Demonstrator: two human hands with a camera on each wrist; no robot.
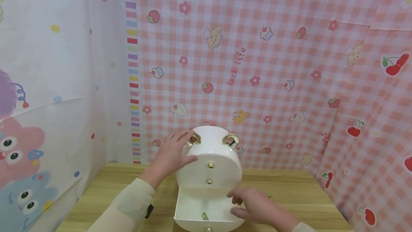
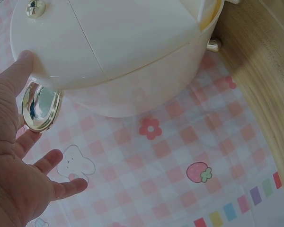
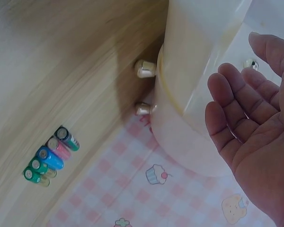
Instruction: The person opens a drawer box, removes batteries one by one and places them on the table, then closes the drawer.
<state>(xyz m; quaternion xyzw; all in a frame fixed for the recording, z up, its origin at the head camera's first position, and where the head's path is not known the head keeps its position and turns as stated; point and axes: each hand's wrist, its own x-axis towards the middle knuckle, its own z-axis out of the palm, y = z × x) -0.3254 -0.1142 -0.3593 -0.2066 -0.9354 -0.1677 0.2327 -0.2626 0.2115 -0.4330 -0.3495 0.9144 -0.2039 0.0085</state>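
A white rounded drawer box (image 1: 209, 153) with gold knobs and two gold ear-shaped trims stands on the table. Its bottom drawer (image 1: 193, 203) is pulled out, and a small green cylinder (image 1: 205, 216), which looks like a battery, lies inside. My left hand (image 1: 172, 151) rests at the box's upper left. The thumb touches its edge beside the gold ear (image 2: 41, 106), and the other fingers are spread. Above the drawer's right side hangs my right hand (image 1: 254, 205), its fingers loosely bent and nothing between them.
Several batteries (image 3: 51, 153), green, blue and pink, stand in a row on the wooden table (image 3: 61, 61) to the right of the box. Behind it hangs a pink checked cloth (image 1: 276, 124). A white patterned cloth (image 1: 64, 135) covers the left side.
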